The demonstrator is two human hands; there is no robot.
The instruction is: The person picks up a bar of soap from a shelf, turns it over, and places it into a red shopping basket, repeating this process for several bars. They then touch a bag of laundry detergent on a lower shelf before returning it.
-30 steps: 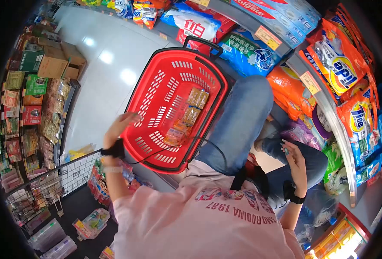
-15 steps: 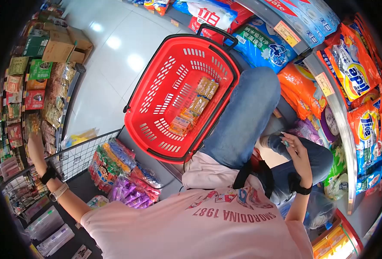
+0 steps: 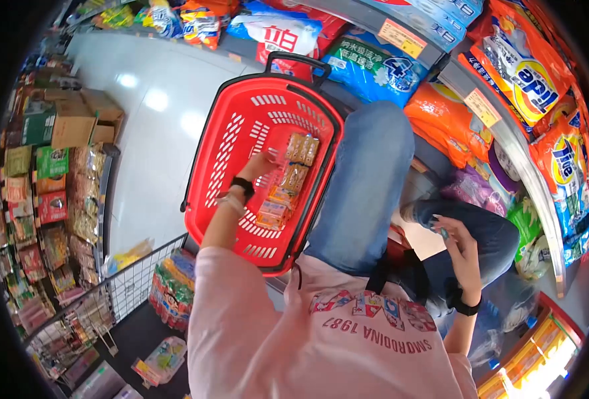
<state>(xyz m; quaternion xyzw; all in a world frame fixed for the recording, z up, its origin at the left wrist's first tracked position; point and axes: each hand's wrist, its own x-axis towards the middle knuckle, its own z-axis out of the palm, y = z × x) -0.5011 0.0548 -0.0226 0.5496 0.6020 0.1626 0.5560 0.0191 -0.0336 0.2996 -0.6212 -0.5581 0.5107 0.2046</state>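
Observation:
My left hand, with a black band on the wrist, is inside the red shopping basket. Its fingers look drawn together beside a row of small packs, tan ones farther away and orange ones nearer me. Whatever the fingers may hold is too small and blurred to make out. My right hand is raised over my bent leg, its fingers loosely apart and holding nothing. A black band circles that wrist too.
Detergent bags fill the shelves ahead and to the right. Snack packs and cardboard boxes line the left side. A wire rack stands near my left, with colourful packs beside it.
My left hand has moved right, from the snack shelf into the basket. My right hand stays over my leg. The view has shifted slightly, so the basket appears further left.

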